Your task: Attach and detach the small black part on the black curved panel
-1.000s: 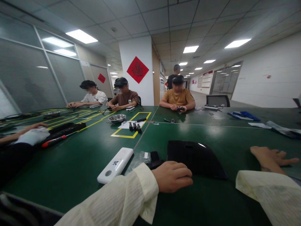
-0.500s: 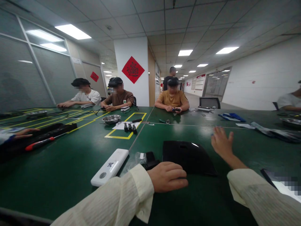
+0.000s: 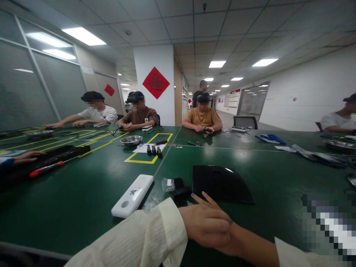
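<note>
My left hand [image 3: 205, 224] lies across the back of my right hand and wrist, its fingers curled round and pressed against the skin. Beneath it my right hand [image 3: 207, 200] reaches in from the right, palm down, with a few spread fingers showing past the left hand and nothing in them. The rest of that hand is covered. Just beyond the fingers a glossy black curved panel [image 3: 221, 183] rests on the table. Left of it are a black bent part [image 3: 180, 188] and a small clear plastic bag [image 3: 168, 184]. A white power bank marked 26 [image 3: 132, 196] lies farther left.
Three black cylindrical pieces [image 3: 154, 150] and a metal bowl [image 3: 131, 141] stand across the green table [image 3: 97, 200]. At left lie a red-handled screwdriver [image 3: 46, 169] and a co-worker's hand [image 3: 29, 156]. Several people sit around the table. Blue cloth [image 3: 270, 139] lies at right.
My right hand has swung in from the right, beyond the panel, to under my left hand. My left hand has curled onto it. The view has shifted slightly.
</note>
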`<move>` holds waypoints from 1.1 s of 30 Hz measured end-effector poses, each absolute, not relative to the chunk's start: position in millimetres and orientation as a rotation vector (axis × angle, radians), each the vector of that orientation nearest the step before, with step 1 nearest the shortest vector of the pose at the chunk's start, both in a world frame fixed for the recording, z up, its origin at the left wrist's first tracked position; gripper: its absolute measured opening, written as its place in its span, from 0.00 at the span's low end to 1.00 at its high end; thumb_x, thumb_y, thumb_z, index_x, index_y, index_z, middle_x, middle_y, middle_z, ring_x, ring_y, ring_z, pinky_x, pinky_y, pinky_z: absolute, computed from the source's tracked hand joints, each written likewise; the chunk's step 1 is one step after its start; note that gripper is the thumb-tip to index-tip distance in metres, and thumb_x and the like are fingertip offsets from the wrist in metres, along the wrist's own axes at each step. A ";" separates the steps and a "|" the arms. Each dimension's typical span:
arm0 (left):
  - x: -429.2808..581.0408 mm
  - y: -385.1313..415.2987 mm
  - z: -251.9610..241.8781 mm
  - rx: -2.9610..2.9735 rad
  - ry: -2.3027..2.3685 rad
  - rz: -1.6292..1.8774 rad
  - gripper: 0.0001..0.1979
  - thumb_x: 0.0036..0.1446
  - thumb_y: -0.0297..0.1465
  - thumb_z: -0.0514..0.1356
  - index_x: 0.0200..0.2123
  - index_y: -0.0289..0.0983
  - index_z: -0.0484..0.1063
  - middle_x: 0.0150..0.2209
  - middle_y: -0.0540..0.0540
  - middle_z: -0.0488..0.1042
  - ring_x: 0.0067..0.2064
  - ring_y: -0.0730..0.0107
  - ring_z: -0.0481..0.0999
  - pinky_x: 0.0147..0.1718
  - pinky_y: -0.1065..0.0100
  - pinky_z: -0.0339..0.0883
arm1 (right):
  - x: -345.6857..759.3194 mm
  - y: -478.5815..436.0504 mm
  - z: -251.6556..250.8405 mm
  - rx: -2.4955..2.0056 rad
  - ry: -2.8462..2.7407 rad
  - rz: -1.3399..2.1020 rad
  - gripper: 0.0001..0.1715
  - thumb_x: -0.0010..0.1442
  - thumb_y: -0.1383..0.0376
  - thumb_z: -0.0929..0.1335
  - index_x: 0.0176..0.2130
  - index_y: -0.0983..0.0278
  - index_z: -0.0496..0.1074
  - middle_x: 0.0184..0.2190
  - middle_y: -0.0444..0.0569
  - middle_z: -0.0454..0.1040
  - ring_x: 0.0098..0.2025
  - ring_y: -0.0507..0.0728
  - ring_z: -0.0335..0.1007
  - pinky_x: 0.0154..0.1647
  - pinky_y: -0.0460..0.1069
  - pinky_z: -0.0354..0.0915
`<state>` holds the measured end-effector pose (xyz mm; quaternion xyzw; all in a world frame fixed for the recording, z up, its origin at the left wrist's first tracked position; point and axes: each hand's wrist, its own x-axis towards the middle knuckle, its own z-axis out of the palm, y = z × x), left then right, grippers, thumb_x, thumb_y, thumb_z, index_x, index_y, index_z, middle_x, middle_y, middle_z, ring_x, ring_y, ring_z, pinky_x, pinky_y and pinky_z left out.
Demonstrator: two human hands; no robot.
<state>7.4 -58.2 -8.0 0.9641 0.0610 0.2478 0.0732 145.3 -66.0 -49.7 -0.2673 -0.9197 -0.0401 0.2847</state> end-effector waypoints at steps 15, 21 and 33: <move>24.5 -76.6 -10.1 3.145 -0.253 0.522 0.10 0.57 0.35 0.50 0.37 0.37 0.67 0.47 0.46 0.71 0.45 0.76 0.72 0.42 0.80 0.67 | 128.9 -14.7 14.6 -0.710 -2.603 0.004 0.36 0.55 0.57 0.64 0.60 0.61 0.52 0.57 0.53 0.57 0.58 0.58 0.52 0.57 0.56 0.54; 16.8 -61.8 -12.3 3.234 -0.408 0.850 0.06 0.50 0.37 0.57 0.28 0.42 0.67 0.35 0.52 0.73 0.44 0.71 0.72 0.42 0.74 0.68 | 105.4 -7.4 4.6 -0.579 -2.719 0.026 0.28 0.56 0.60 0.65 0.55 0.62 0.60 0.55 0.53 0.61 0.55 0.58 0.57 0.54 0.52 0.56; 18.4 -66.5 1.6 3.221 -0.568 1.343 0.04 0.49 0.34 0.58 0.26 0.41 0.70 0.35 0.52 0.71 0.42 0.68 0.70 0.35 0.73 0.69 | 124.5 23.0 20.9 -0.868 -2.269 0.066 0.16 0.61 0.66 0.58 0.48 0.67 0.63 0.42 0.55 0.69 0.45 0.57 0.64 0.48 0.52 0.61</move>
